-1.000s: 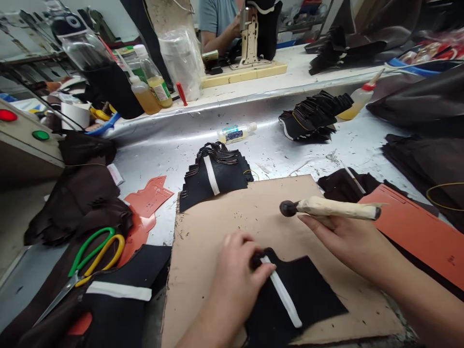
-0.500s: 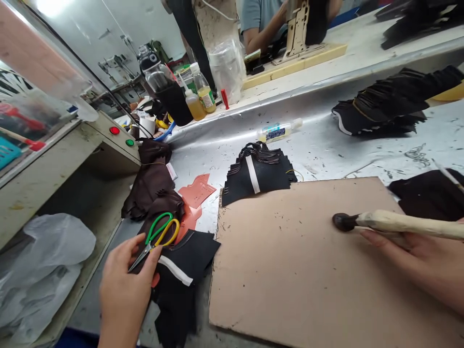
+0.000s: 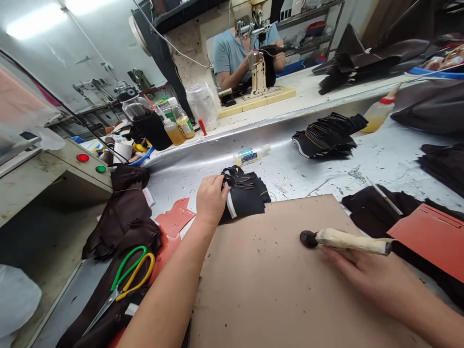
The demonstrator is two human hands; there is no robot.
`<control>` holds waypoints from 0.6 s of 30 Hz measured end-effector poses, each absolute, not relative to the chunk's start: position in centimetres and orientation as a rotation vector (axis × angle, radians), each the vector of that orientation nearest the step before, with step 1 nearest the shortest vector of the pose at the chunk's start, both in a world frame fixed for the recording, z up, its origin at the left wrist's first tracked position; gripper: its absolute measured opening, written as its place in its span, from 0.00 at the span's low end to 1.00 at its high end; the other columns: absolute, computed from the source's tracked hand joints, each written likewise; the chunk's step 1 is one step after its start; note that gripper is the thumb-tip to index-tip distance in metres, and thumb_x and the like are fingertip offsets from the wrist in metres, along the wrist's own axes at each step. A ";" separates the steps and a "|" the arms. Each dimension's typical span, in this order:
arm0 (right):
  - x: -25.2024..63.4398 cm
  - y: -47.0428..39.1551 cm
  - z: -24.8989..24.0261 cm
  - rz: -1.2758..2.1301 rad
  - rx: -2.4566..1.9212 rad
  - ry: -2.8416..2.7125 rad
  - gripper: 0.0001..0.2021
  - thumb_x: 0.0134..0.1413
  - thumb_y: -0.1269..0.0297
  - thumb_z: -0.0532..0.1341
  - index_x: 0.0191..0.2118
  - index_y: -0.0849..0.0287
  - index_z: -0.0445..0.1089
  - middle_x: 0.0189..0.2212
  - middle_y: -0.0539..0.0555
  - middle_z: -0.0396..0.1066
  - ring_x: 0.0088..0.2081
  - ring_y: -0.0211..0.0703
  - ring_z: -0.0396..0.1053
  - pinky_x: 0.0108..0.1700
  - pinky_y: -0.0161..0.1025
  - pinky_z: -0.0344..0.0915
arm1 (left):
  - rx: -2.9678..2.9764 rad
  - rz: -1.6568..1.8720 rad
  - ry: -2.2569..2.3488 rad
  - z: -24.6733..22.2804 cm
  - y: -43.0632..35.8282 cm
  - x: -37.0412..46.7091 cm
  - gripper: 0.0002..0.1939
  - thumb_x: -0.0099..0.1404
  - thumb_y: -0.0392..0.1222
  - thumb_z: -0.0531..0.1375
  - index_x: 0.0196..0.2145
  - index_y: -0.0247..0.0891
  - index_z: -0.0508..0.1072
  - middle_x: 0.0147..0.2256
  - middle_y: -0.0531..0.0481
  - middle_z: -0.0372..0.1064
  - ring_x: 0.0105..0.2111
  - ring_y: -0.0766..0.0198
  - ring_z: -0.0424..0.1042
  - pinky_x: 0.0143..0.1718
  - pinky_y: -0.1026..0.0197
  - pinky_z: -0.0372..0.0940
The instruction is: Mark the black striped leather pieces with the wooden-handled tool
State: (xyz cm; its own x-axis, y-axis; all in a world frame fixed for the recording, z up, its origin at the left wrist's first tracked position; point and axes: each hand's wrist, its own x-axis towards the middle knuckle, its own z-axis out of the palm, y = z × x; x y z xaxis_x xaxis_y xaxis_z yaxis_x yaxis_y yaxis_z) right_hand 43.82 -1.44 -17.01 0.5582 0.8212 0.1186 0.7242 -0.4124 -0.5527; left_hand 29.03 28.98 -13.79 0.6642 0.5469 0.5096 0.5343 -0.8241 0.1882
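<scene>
My left hand [image 3: 211,199] has its fingers closed on the left edge of a stack of black pieces [image 3: 246,197] with a white strip, at the far edge of the tan board [image 3: 261,280]. A hammer [image 3: 348,240] with a pale wooden handle and dark round head lies over the board's right part. My right hand [image 3: 366,270] is under and beside its handle, thumb and fingers partly hidden, and holds it. Green and yellow scissors [image 3: 125,278] rest on dark material at the left, apart from both hands.
Dark brown bundles [image 3: 126,217] and orange-red sheets [image 3: 174,217] lie left of the board. Behind are a glue bottle [image 3: 250,155] and a tied black stack [image 3: 326,137]. An orange-red folder [image 3: 431,237] is at right. A person [image 3: 232,58] works at a sewing machine beyond.
My left hand has let go of the scissors, moved forward and right, and taken hold of the black stack. The view has shifted to the right. The hammer remains in my right hand.
</scene>
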 end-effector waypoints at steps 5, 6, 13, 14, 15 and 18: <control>43.8 -1.2 -16.2 0.291 -2.207 -1.278 0.17 0.58 0.51 0.50 0.35 0.53 0.72 0.28 0.53 0.76 0.29 0.52 0.75 0.25 0.41 0.71 | 2.807 0.959 0.906 -14.6 27.6 27.9 0.11 0.66 0.37 0.55 0.44 0.38 0.74 0.47 0.42 0.72 0.48 0.53 0.69 0.54 0.50 0.61; 43.8 -1.2 -16.1 0.295 -2.207 -1.279 0.17 0.59 0.51 0.50 0.34 0.53 0.71 0.27 0.52 0.75 0.28 0.50 0.74 0.24 0.40 0.70 | 2.797 0.955 0.901 -14.6 27.3 27.8 0.11 0.65 0.37 0.55 0.44 0.38 0.74 0.47 0.42 0.72 0.48 0.54 0.69 0.54 0.51 0.61; 43.7 -1.2 -16.3 0.321 -2.207 -1.316 0.15 0.61 0.53 0.50 0.35 0.54 0.70 0.32 0.53 0.75 0.33 0.52 0.74 0.30 0.42 0.68 | 2.653 0.910 1.023 -13.2 27.1 28.4 0.10 0.59 0.37 0.59 0.40 0.39 0.70 0.35 0.47 0.70 0.39 0.56 0.69 0.43 0.54 0.65; 43.7 -1.2 -16.3 0.339 -2.210 -1.319 0.15 0.61 0.53 0.50 0.36 0.53 0.70 0.32 0.53 0.74 0.33 0.51 0.73 0.30 0.42 0.68 | 2.636 0.888 1.039 -12.9 27.1 28.5 0.07 0.59 0.37 0.59 0.37 0.39 0.71 0.32 0.49 0.69 0.36 0.57 0.68 0.41 0.54 0.65; 43.7 -1.2 -16.3 0.355 -2.211 -1.318 0.15 0.62 0.53 0.49 0.36 0.53 0.69 0.32 0.53 0.74 0.33 0.51 0.73 0.30 0.42 0.67 | 2.623 0.863 1.044 -12.6 27.0 28.6 0.03 0.58 0.37 0.59 0.33 0.39 0.70 0.30 0.50 0.68 0.35 0.57 0.68 0.40 0.55 0.64; 43.7 -1.2 -16.3 0.373 -2.190 -1.309 0.15 0.63 0.53 0.49 0.40 0.53 0.69 0.32 0.53 0.73 0.33 0.50 0.72 0.32 0.42 0.67 | 2.581 0.801 1.029 -11.4 26.1 28.4 0.03 0.58 0.37 0.58 0.27 0.39 0.68 0.29 0.50 0.68 0.34 0.58 0.67 0.38 0.56 0.63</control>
